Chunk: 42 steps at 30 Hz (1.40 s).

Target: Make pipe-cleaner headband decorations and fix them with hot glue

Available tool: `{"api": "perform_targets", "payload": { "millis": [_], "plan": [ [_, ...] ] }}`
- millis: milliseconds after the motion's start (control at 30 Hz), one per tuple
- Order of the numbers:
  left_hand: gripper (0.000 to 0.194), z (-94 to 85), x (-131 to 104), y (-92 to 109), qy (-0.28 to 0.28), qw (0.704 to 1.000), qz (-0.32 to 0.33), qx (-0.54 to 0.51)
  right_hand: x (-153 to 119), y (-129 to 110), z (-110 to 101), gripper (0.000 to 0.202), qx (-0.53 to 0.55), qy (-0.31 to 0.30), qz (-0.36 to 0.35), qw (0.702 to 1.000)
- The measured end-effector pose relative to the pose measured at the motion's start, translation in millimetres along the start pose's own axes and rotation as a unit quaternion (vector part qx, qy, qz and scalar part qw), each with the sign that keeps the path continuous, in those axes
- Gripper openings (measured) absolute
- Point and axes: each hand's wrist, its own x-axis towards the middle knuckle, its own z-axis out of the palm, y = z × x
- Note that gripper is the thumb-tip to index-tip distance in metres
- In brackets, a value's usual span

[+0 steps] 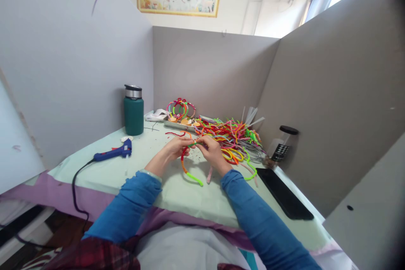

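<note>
Over the middle of the table, my left hand (173,148) and my right hand (212,152) meet, both with fingers pinched together. Between their fingertips they hold a multicoloured pipe cleaner strip (182,162), green at the pinch. It curves down through red and orange to a bright green end. The fingers partly hide where it is gripped. Below my right hand a short pale pink pipe cleaner (209,174) shows. Dark red and orange strands (175,134) lie just behind my left hand.
A blue glue gun (114,152) with a black cord lies left, near a green bottle (133,114). Behind are a metal tray (180,125) with wound rings (180,109) and a heap of pipe cleaners (230,130). At right are a clear jar (282,145) and a black flat object (284,194).
</note>
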Motion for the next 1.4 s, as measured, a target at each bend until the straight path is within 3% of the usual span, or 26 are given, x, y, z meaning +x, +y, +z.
{"api": "perform_targets", "payload": {
  "millis": [100,200,333,400,600,767,967,1400],
  "plan": [
    [0.035,3.4,-2,4,0.027,0.995,0.094,-0.022,3,-2,-1,0.022,0.02,0.03,0.037,0.999],
    [0.036,6.8,-3,5,0.054,0.98,0.188,-0.027,6,-2,-4,0.034,-0.004,0.076,0.021,0.997],
    [0.032,10.6,-1,2,0.081,0.962,0.257,0.034,8,-7,-7,0.038,-0.075,0.154,-0.021,0.985],
    [0.029,12.1,0,-1,0.088,0.954,0.273,0.084,7,-11,-7,0.033,-0.089,0.16,-0.032,0.983],
    [0.024,12.5,5,-8,0.069,0.95,0.272,0.137,4,-14,-4,0.018,-0.099,0.114,-0.036,0.988],
    [0.027,11.5,6,-7,0.046,0.96,0.242,0.13,3,-12,-3,0.015,-0.102,0.124,-0.036,0.986],
    [0.029,12.4,5,-7,0.062,0.96,0.245,0.123,2,-12,-2,0.016,-0.099,0.122,-0.056,0.986],
    [0.036,12.5,3,-6,0.027,0.968,0.232,0.088,2,-12,4,0.011,-0.072,0.145,-0.091,0.983]
  ]
}}
